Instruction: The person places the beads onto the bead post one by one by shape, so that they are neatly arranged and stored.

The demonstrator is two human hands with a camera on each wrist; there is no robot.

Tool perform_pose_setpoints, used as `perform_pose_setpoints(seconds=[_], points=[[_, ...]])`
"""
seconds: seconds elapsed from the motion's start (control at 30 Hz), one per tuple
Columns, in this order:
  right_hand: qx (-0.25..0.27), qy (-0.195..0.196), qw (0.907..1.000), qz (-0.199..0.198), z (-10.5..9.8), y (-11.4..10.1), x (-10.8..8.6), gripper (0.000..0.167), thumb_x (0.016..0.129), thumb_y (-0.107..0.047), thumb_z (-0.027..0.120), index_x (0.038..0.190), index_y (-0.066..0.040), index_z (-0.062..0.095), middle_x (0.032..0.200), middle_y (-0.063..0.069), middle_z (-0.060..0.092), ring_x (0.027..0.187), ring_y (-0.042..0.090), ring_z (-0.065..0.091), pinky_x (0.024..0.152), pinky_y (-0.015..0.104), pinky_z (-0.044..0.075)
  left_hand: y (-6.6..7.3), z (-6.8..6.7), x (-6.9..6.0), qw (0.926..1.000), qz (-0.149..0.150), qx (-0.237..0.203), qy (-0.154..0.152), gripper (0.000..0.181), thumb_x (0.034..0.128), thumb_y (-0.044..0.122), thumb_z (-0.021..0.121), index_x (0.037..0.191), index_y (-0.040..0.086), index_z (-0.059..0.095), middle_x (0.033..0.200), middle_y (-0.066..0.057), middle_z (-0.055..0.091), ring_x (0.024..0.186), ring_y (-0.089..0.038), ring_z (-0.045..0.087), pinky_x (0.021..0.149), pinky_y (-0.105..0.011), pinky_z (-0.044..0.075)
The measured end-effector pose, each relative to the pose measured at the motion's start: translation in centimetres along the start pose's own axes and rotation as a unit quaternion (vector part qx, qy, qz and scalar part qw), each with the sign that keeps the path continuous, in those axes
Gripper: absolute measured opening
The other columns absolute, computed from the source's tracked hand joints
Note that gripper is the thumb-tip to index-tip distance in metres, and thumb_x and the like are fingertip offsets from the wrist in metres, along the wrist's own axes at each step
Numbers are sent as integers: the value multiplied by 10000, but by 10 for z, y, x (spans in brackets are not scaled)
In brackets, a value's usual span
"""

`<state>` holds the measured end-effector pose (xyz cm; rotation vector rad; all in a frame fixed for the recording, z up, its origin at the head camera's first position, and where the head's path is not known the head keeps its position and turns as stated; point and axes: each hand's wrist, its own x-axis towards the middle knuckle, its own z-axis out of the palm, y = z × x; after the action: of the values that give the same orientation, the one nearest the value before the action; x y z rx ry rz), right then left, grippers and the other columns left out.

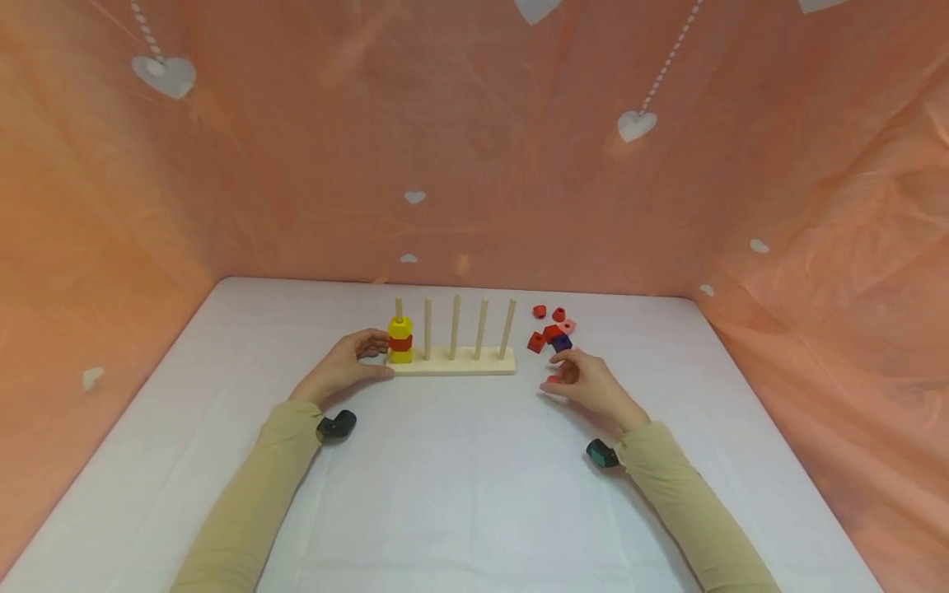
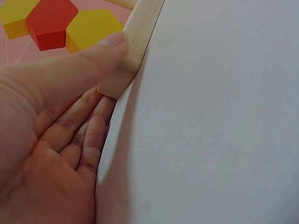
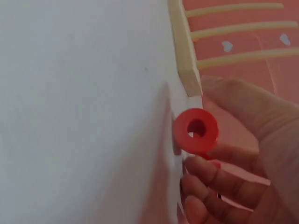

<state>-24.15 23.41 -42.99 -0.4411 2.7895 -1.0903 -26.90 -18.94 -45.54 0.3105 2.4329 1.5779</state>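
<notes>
A pale wooden peg stand [image 1: 452,368] has several upright pegs in a row. Its leftmost peg carries a yellow bead [image 1: 400,328], a red bead [image 1: 401,343] and another yellow bead [image 1: 401,357] at the bottom. My left hand [image 1: 344,362] holds the stand's left end, its thumb [image 2: 100,53] on the front edge and its fingers behind. To the right of the stand, my right hand [image 1: 589,383] is around a round red bead [image 3: 196,130] with a hole. The thumb [image 3: 233,98] stands apart from this bead; whether the fingers touch it I cannot tell.
Beyond my right hand lie several loose beads: red ones [image 1: 537,343], a pink one [image 1: 567,326] and a dark blue one [image 1: 562,342]. White cloth covers the table [image 1: 445,478]. An orange curtain [image 1: 474,165] with white hearts hangs behind and at both sides.
</notes>
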Motion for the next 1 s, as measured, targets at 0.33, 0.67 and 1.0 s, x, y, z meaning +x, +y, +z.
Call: perform_pose_setpoints(seconds=[0.33,0.67,1.0], points=[[-169,14,9991,401,5,-7,-2,314,827,-195,755,1077,-65,617,814,37,586,753,211,525,656,300,489,4,1,-1,9998,103,132,-46,673,786,185,803,1344,31,462,1319,-151,522,1222,-321,474,1068,-468,343],[-138,98,9990,405,10,-9,0,311,813,-282,774,1015,-93,631,809,32,598,764,213,533,650,295,487,-2,-1,1,9999,30,125,-6,672,774,239,812,1334,78,477,1308,-118,536,1230,-311,460,1078,-484,321],[-239,168,9987,422,14,-12,2,189,847,-184,731,993,-86,660,855,31,604,813,216,529,703,298,497,-3,-1,3,9998,107,185,-6,672,773,233,814,1332,68,480,1304,-124,543,1222,-313,472,1074,-484,328]])
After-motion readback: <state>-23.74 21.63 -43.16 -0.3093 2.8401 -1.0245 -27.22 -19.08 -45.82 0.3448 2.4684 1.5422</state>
